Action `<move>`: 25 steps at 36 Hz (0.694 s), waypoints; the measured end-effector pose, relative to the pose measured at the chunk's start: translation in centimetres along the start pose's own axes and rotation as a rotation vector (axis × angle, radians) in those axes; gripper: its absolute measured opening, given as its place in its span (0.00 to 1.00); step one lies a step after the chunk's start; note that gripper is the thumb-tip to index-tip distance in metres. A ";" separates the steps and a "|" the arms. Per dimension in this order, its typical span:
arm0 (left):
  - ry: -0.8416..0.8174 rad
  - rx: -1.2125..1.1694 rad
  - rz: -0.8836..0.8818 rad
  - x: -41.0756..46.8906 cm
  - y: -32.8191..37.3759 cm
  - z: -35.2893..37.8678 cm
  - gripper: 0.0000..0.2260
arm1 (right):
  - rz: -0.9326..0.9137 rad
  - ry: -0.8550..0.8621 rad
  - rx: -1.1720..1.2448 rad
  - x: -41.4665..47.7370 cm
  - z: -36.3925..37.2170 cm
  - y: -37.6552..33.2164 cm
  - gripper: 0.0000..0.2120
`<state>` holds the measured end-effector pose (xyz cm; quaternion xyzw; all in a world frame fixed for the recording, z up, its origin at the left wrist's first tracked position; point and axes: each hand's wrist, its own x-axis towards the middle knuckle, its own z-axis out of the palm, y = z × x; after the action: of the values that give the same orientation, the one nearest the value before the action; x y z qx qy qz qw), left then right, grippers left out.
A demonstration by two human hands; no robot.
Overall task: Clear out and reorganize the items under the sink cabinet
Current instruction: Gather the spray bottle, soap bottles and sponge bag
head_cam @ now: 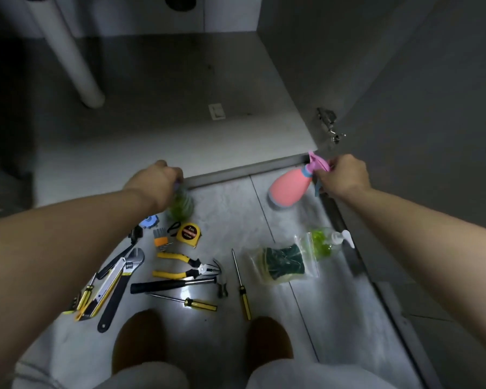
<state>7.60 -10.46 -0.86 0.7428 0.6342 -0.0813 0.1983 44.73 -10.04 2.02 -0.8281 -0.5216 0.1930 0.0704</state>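
My right hand (341, 175) grips the pink trigger head of a pink spray bottle (289, 188), which hangs tilted just above the floor at the cabinet's front right corner. My left hand (157, 181) holds the top of a clear bottle with green contents (181, 206) in front of the cabinet's threshold; the bottle is blurred and its cap is hidden by my fingers. The cabinet floor (180, 122) behind both hands is bare apart from a small white tag (216, 111).
Tools lie on the tiled floor: a yellow tape measure (189, 233), pliers (185, 267), a hammer (177, 284), screwdrivers (242, 287), an adjustable wrench (121, 287). A bag with green scouring pads (284, 263) and a pump bottle (328, 242) lie right. A white drain pipe (68, 51) stands inside, left. The open door (432, 108) is right.
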 end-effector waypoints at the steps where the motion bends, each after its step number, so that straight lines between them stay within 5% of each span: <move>1: 0.032 -0.015 0.001 0.2 0.0 0.3 0.10 | 0.020 -0.001 0.015 0.9 0.6 -0.2 0.16; 15: 0.146 -0.359 0.101 2.4 5.1 2.0 0.08 | 0.151 0.162 0.094 7.4 3.9 -0.4 0.21; 25: 0.168 -0.549 0.149 3.0 9.2 2.9 0.09 | 0.028 0.184 0.057 6.6 3.4 0.9 0.17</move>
<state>17.48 -9.93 -2.86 0.7101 0.5903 0.1702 0.3441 46.61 -4.86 -3.01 -0.8471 -0.4957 0.1321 0.1389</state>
